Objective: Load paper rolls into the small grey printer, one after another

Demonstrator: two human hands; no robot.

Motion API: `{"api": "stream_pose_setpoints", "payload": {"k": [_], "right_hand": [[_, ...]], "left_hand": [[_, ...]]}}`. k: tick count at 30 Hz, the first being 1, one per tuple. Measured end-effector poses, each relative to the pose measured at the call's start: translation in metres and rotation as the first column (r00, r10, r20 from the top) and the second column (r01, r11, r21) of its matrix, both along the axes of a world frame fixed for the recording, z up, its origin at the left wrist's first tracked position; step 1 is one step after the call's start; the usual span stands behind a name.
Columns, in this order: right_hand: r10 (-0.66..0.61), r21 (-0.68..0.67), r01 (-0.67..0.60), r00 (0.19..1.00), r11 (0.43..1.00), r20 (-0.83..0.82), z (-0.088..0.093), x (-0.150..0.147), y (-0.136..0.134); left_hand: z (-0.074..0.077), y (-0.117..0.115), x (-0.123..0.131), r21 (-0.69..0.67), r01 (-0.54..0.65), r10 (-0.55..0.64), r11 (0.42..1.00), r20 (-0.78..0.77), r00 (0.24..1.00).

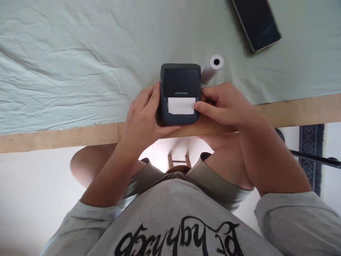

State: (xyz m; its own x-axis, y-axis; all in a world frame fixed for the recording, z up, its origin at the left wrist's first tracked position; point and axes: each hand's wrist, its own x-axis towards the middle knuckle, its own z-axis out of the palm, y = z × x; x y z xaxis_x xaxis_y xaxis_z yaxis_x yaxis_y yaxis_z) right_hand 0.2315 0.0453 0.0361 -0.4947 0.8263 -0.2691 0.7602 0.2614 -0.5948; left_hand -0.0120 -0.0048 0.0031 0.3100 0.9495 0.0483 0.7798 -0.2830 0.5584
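A dark label printer [181, 79] sits at the table's near edge, its lettering upside down to me. White paper [181, 106] sticks out of its slot toward me. My left hand [144, 115] wraps the printer's left side, with the thumb along its near edge. On the right, my right hand [223, 105] is closed at the printer's side, its thumb tip at the paper's right edge; whether it pinches the paper is hard to tell. A white paper roll [210, 71] with a dark core lies just beyond that hand, next to the printer.
A dark smartphone [257, 23] lies at the far right on the pale green cloth [80, 53]. The table's bare wooden edge [298, 110] runs across in front of my legs. Below right, a black bar [317, 158] passes over a patterned dark rug [310, 149].
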Motion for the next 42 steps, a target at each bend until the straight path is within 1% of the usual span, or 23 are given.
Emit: {"api": "stream_pose_setpoints", "payload": {"k": [6, 9, 15, 21, 24, 29, 34, 38, 40, 42], "right_hand": [[-0.002, -0.017, 0.003, 0.999, 1.0, 0.035, 0.0001, -0.0012, -0.0005], [0.001, -0.005, 0.0, 1.0, 1.0, 0.029, -0.0006, -0.001, -0.0003], [0.012, 0.038, -0.014, 0.999, 0.999, 0.035, -0.0016, -0.0018, -0.0002], [0.034, 0.072, -0.037, 0.998, 0.997, 0.045, -0.0059, -0.0019, -0.0018], [0.051, 0.094, -0.059, 0.995, 0.994, 0.083, -0.0068, -0.002, -0.0021], [0.067, 0.05, -0.074, 0.988, 0.996, 0.136, -0.0049, -0.0024, -0.0016], [0.031, 0.03, -0.034, 0.994, 0.999, 0.103, -0.0024, -0.0023, -0.0016], [-0.031, 0.015, 0.031, 0.999, 0.999, 0.028, -0.0007, -0.0016, -0.003], [-0.065, 0.039, 0.064, 0.998, 0.997, 0.008, 0.0003, -0.002, -0.0041], [-0.093, 0.084, 0.09, 0.995, 0.992, 0.026, 0.0015, -0.0035, -0.0052]], "left_hand": [[0.0014, -0.0007, 0.0027, -0.043, -0.049, 0.046, 0.998, -0.07, 0.996], [0.0007, 0.0001, 0.0027, -0.053, -0.061, 0.057, 0.997, -0.09, 0.994], [-0.0046, 0.0031, -0.0023, -0.012, -0.017, 0.017, 1.0, -0.019, 1.0], [-0.0041, 0.0034, -0.0027, 0.0, -0.019, 0.019, 1.0, -0.007, 1.0], [-0.0052, 0.0031, -0.0027, 0.004, -0.024, 0.024, 1.0, -0.003, 1.0], [-0.0074, 0.0036, -0.0025, 0.01, -0.011, 0.011, 1.0, -0.005, 1.0], [-0.006, 0.0041, -0.0019, -0.007, -0.008, 0.008, 1.0, -0.013, 1.0], [-0.0045, 0.004, -0.0028, -0.022, -0.015, 0.014, 1.0, -0.022, 1.0], [-0.0032, 0.0036, -0.0028, -0.025, -0.012, 0.011, 1.0, -0.014, 1.0], [-0.0013, 0.0029, -0.0019, -0.034, -0.011, 0.012, 0.999, 0.01, 1.0]]}}
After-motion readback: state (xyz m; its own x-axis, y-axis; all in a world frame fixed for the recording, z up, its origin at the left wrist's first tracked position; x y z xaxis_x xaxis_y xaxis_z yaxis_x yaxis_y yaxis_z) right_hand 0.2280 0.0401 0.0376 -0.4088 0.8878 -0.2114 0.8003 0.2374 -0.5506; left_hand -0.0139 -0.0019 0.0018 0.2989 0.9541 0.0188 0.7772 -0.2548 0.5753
